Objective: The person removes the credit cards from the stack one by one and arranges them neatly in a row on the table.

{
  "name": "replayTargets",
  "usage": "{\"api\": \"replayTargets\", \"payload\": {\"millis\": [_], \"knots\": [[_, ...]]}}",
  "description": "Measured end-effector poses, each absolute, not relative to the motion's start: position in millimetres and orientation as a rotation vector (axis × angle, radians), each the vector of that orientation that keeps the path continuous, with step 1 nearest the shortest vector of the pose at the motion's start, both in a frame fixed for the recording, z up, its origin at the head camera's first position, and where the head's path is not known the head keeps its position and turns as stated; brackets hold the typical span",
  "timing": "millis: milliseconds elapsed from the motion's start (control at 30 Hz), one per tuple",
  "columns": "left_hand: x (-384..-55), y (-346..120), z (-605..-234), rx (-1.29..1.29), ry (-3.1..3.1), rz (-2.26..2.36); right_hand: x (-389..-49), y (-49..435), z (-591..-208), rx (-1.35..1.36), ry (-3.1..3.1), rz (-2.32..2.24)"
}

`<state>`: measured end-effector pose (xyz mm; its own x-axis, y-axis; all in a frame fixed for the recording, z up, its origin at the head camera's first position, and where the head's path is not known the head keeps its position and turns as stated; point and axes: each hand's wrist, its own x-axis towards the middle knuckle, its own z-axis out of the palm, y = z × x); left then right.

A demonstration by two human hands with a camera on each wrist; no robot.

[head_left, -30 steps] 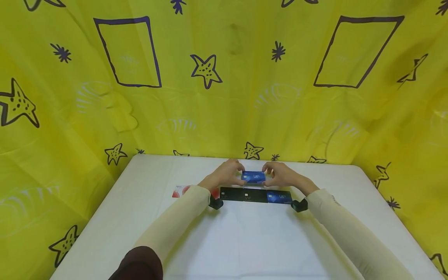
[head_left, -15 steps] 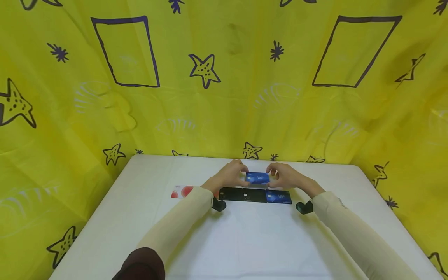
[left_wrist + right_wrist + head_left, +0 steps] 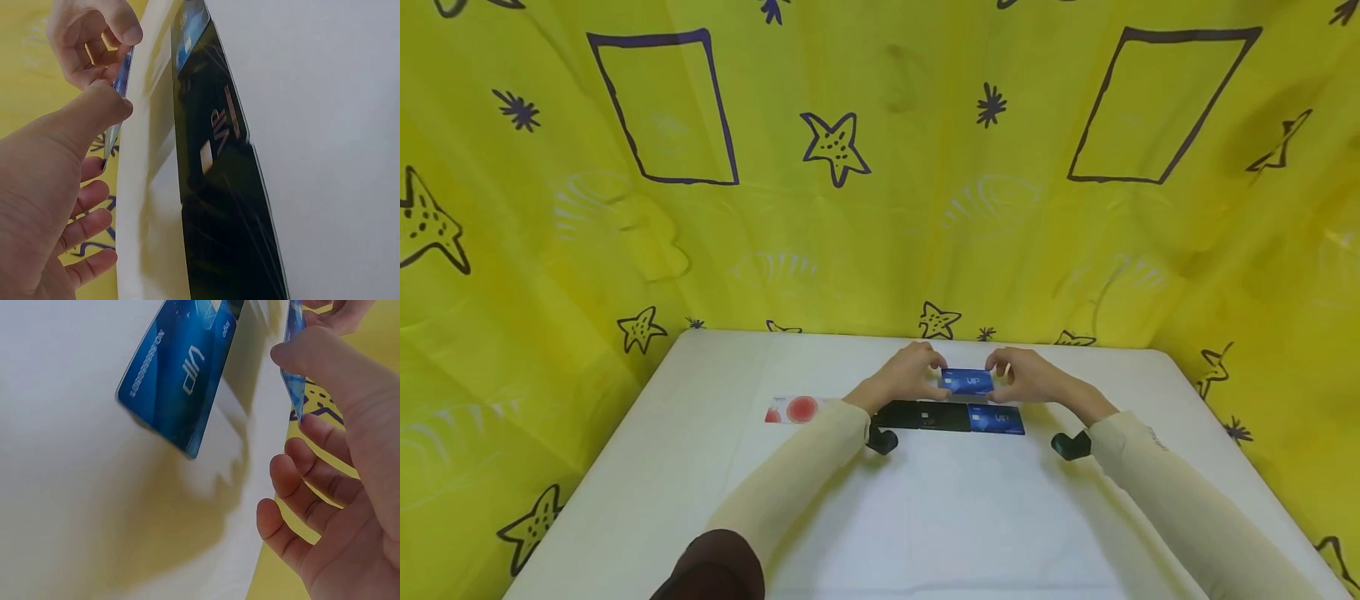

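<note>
Both hands hold a blue VIP card (image 3: pixel 967 382) by its short ends, raised over the far part of the table. My left hand (image 3: pixel 913 372) pinches its left end between thumb and forefinger, and my right hand (image 3: pixel 1028 377) pinches the right end. In the left wrist view, the raised card (image 3: pixel 122 72) shows almost edge-on. Nearer than it lies a row of a black card (image 3: pixel 897 414), a black VIP card (image 3: pixel 944 416) and another blue VIP card (image 3: pixel 996 419). My left wrist overlaps the left end of this row in the head view.
A white card with red circles (image 3: pixel 793 409) lies left of the row, partly hidden by my left sleeve (image 3: pixel 805 450). All the cards are on a white table (image 3: pixel 940 517). Behind its far edge hangs a yellow curtain (image 3: pixel 895 217) with drawn stars.
Both hands have shifted to the right, carrying the raised blue card along between them. The cards in the row lie as before.
</note>
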<state>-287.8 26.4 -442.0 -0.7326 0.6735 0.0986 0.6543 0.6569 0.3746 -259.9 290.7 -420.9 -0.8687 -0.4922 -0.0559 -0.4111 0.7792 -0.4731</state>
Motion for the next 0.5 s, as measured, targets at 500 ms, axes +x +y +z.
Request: {"api": "replayTargets", "payload": {"millis": [500], "knots": [[-278, 57, -442, 1.167, 2.822, 0.589, -245, 321, -415, -0.703, 2.804, -0.671]]}}
